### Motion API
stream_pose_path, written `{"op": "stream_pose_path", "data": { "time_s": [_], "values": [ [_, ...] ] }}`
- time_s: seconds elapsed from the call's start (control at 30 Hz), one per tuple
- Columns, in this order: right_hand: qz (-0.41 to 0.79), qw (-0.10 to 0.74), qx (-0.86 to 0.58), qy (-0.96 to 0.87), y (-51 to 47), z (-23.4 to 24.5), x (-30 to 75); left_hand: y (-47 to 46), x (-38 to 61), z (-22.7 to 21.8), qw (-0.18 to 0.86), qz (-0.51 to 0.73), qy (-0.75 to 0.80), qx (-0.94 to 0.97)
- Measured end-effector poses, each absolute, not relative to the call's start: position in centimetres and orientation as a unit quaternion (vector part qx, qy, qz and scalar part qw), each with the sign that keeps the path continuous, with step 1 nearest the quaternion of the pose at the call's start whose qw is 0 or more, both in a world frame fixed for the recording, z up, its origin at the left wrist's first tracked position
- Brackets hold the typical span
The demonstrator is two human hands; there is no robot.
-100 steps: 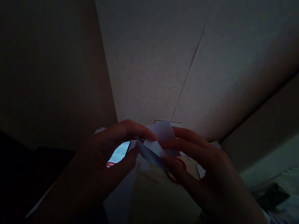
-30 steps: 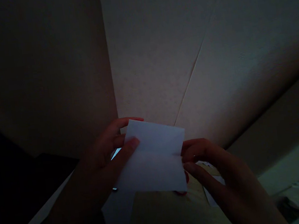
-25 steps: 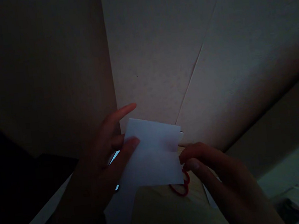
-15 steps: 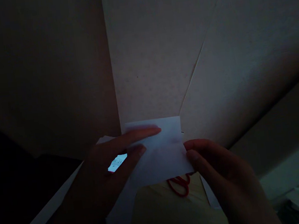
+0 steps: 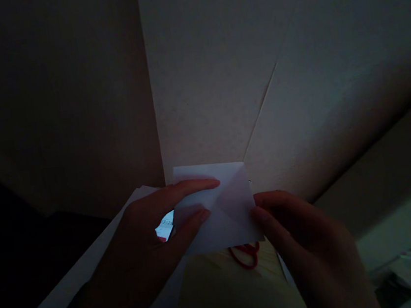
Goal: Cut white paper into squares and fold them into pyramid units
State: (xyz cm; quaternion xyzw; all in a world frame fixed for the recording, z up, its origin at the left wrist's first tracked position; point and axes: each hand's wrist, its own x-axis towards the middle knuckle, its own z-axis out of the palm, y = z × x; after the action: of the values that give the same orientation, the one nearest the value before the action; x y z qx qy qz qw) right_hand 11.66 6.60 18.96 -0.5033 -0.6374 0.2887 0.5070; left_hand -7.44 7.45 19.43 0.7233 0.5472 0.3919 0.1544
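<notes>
A small piece of white paper [image 5: 229,205] with faint diagonal crease lines is in front of me, held between both hands. My left hand [image 5: 143,230] has its index finger and thumb on the paper's near face, the two spread apart. The other fingers of that hand are hidden. At the right edge, my right hand [image 5: 303,232] pinches the paper between thumb and index finger. Red scissor handles [image 5: 247,257] show just below the paper's lower edge; the rest of the scissors is covered.
More white sheets [image 5: 73,268] lie under and beside my left arm. A lit phone screen [image 5: 166,226] shows between my left thumb and index finger. The wooden tabletop [image 5: 214,291] meets a pale wall [image 5: 196,76] behind. The scene is very dim.
The paper's right side has shifted slightly left, and diagonal lines now show on it. My right thumb has moved a little left with it. My left hand stays on the paper.
</notes>
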Motion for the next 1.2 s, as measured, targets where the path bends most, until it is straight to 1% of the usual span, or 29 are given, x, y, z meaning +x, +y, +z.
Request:
{"op": "stream_pose_path", "data": {
  "time_s": [0.1, 0.23, 0.37, 0.47, 0.53, 0.77, 0.97, 1.2],
  "values": [
    [0.214, 0.502, -0.511, -0.664, 6.3, 19.2, 11.5, 7.6, -7.5, 19.2, 0.168, 0.387, 0.54, 0.729],
    [0.112, 0.487, -0.486, -0.717, 6.2, 19.5, 11.1, 7.7, -7.6, 19.1, 0.199, 0.376, 0.519, 0.741],
    [0.047, 0.472, -0.454, -0.754, 6.5, 19.4, 11.1, 7.7, -7.6, 19.3, 0.209, 0.373, 0.498, 0.754],
    [0.01, 0.458, -0.459, -0.761, 6.8, 19.2, 11.3, 7.8, -7.7, 19.4, 0.213, 0.377, 0.483, 0.761],
    [0.015, 0.454, -0.464, -0.761, 6.9, 19.1, 11.4, 7.8, -7.7, 19.4, 0.219, 0.377, 0.479, 0.762],
    [0.12, 0.44, -0.446, -0.77, 7.2, 19.3, 11.1, 7.7, -8.0, 20.0, 0.269, 0.363, 0.45, 0.771],
    [0.134, 0.441, -0.484, -0.744, 7.2, 19.1, 11.4, 7.4, -8.4, 20.1, 0.343, 0.382, 0.414, 0.752],
    [0.183, 0.544, -0.508, -0.642, 7.0, 17.8, 11.2, 8.1, -9.5, 18.2, 0.373, 0.44, 0.394, 0.716]
  ]
}}
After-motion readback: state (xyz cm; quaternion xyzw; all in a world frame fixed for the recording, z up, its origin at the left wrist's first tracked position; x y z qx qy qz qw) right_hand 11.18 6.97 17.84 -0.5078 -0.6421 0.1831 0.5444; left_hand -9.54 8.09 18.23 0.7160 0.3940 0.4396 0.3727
